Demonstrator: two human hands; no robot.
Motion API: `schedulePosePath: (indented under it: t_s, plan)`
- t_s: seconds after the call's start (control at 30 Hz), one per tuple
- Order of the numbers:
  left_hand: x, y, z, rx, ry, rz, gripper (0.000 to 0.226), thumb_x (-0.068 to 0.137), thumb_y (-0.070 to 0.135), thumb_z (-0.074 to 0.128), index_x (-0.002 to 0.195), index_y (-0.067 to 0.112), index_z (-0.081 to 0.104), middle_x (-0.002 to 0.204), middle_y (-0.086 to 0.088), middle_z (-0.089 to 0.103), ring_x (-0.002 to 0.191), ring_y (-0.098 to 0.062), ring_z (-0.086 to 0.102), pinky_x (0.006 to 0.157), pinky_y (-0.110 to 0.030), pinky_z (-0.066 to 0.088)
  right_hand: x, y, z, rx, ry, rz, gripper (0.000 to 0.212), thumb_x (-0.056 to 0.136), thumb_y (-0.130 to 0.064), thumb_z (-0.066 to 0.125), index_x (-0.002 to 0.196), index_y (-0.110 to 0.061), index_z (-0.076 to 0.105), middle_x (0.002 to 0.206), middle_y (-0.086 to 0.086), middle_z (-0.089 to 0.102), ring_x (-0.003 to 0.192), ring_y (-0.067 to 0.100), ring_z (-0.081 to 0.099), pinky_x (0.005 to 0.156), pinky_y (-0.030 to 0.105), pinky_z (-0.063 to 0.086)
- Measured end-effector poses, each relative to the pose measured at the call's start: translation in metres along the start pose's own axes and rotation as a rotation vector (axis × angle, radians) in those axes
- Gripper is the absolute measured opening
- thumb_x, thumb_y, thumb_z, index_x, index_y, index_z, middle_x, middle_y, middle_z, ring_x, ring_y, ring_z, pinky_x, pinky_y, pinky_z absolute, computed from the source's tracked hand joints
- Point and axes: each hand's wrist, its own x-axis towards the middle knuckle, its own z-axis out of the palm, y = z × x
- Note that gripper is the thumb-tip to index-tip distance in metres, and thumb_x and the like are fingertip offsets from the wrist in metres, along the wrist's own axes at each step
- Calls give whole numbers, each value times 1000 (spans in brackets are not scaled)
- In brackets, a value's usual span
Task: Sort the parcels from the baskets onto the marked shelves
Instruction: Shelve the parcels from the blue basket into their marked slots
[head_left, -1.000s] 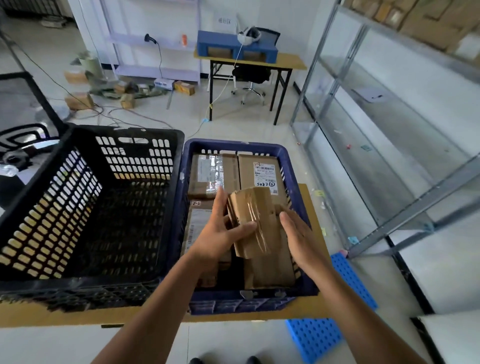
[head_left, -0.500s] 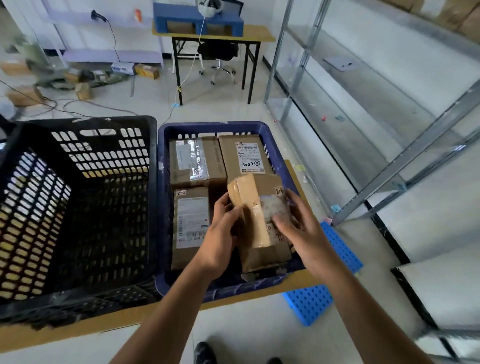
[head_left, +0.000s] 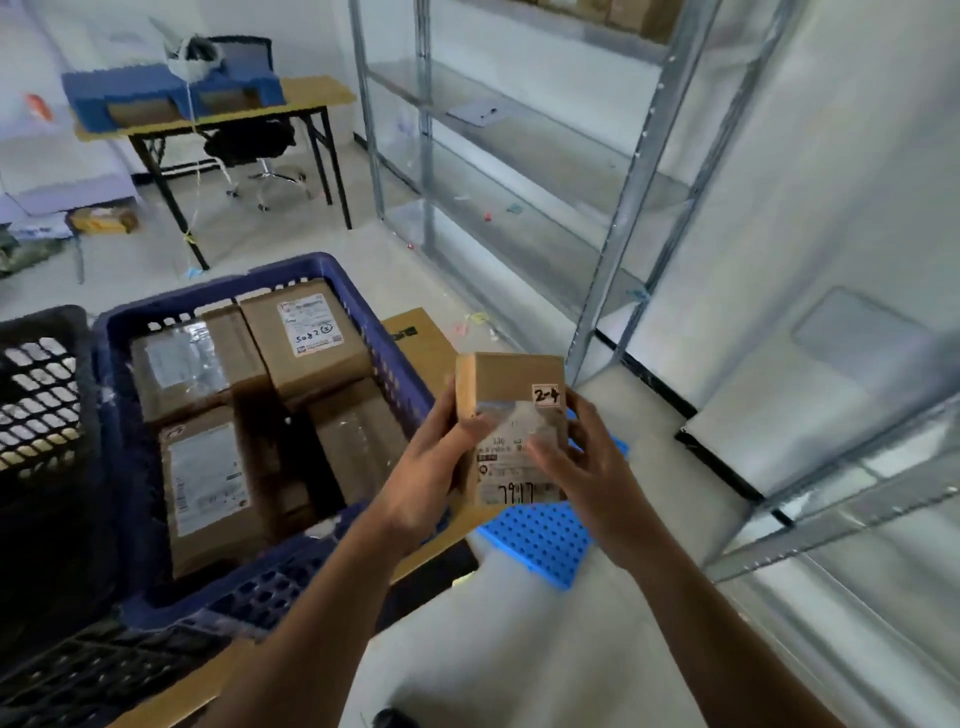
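Back of the room and floor clutter

A wooden-topped counter on black legs stands by the far wall, carrying a blue perforated pallet with a blurred white object on top. A black office chair sits under it. A small cardboard box lies on the floor at the left, and a blue perforated mat lies nearer.

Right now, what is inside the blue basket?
Brown parcels lie in the blue basket, some with white labels. Anything beneath them is covered.
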Motion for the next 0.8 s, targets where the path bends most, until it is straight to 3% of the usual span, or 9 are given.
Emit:
schedulePosePath:
  t_s: [0.07,0.13,0.2,0.3,0.47,0.63,0.8]
  plan:
    - [12,-15,46,67,-53,-44,56,97,37,59,149,46,42,132,-1,69,120,-27,67,90,-41,60,-29,3,-43,15,134,1,62,85,-47,76,142,-45,51,124,1,69,112,21,71,80,35,63]
    - [25,-33,91,230,-51,-61,68,97,51,59,158,37,31,127,17,70,131,-21,58,102,-37,53,-60,8,-89,-12,264,-1,64,83,-51,76,142,-47,50,121,-2,70,109,19,72,79,35,63]
    - [36,-54,135,433,-4,-55,71,96,55,55,159,32,31,129,28,64,137,-15,47,112,-39,43,-96,16,-137,-22,384,12,62,84,-48,76,141,-49,50,117,-7,70,106,16,73,75,31,62]
    - [50,-91,184,781,10,33,62,100,41,59,156,20,40,159,1,42,147,-18,37,121,-44,32,-153,32,-201,-60,533,52,64,88,-40,73,146,-46,46,114,-11,68,103,12,72,72,27,62]
    - [58,-164,262,1161,-269,150,65,99,45,60,156,21,40,164,-4,34,153,-22,25,125,-44,20,-251,56,-272,-35,770,110,64,91,-38,78,147,-41,47,122,-8,67,103,6,72,71,23,61]
    - [62,-226,338,1320,-545,203,68,97,51,58,156,25,39,165,-3,32,155,-29,21,124,-55,19,-333,87,-313,-10,1000,206,56,96,-29,74,144,-43,48,113,-28,68,102,4,72,71,22,60]
    - [85,-277,412,1381,-822,247,76,92,64,43,157,26,37,166,-2,30,155,-31,21,125,-56,18,-393,110,-347,33,1235,292,59,96,-34,75,148,-39,48,121,-6,70,105,14,74,78,31,62]
